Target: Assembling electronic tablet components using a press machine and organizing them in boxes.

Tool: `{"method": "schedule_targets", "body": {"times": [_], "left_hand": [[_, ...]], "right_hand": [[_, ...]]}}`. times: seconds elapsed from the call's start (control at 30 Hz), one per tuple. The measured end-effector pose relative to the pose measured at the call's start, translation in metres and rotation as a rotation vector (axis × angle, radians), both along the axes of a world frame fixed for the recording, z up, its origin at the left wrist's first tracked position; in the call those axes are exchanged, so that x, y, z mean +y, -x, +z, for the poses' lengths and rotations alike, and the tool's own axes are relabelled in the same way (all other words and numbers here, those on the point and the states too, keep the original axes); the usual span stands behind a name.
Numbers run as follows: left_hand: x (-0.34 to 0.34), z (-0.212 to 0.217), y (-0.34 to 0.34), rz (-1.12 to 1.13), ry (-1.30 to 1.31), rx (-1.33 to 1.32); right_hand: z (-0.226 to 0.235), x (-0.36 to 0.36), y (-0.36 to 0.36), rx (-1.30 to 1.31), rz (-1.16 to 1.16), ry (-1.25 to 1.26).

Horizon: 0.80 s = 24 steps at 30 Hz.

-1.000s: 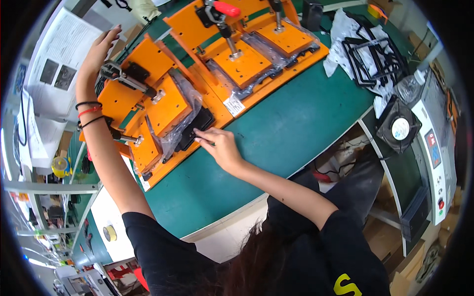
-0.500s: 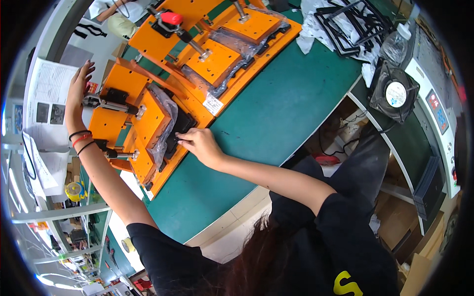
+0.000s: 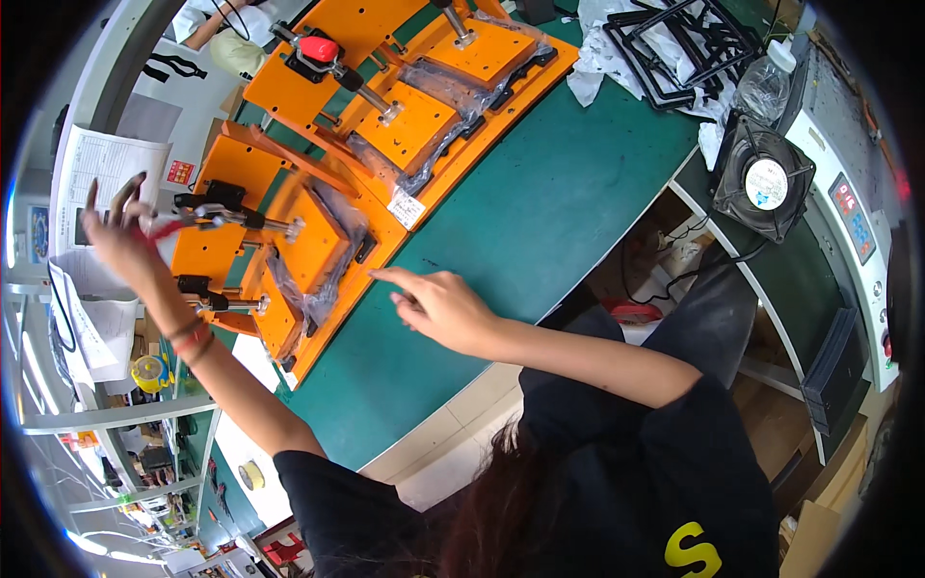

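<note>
Orange jigs are filling the far side of the counter, and the person is working at the nearer one [image 3: 289, 255]. Going from the left: the left hand [image 3: 120, 231] is lifted beside the jig's toggle clamps [image 3: 226, 217], fingers spread wide and holding nothing, close to the clamp handle but apart from it as far as I can tell. A clear bagged part [image 3: 313, 279] is sitting under the tilted orange plate of that jig. The right hand [image 3: 438, 303] is hovering just off the jig's front edge, over the green mat [image 3: 540, 231], fingers loosely extended and empty.

To do this well, I would judge the bag should be lying flat and square under the plate, and fingers should be kept away from the clamp pads.

Further right, a second jig [image 3: 414, 106] is carrying more bagged parts, black frames [image 3: 674, 43] are lying on white wrap, and a fan [image 3: 766, 178] is sitting by a grey control box [image 3: 853, 222]. Shelves are crowding the room's left side.
</note>
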<state>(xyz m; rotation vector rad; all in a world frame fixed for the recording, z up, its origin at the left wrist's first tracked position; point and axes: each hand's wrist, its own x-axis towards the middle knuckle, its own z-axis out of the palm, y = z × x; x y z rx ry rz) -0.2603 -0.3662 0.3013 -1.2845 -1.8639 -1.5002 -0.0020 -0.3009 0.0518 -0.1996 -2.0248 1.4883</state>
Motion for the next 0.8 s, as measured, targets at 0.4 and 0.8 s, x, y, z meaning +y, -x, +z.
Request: {"method": "schedule_targets", "body": {"times": [0.4,0.8], "left_hand": [[0.007,-0.033,-0.050,-0.261,0.501,-0.163],[0.018,-0.077,-0.046,0.411,0.498,0.604]], "right_hand": [[-0.005,0.016,-0.011,0.013,-0.019,0.082],[0.010,0.030,-0.037,0.032,-0.011,0.057]]}}
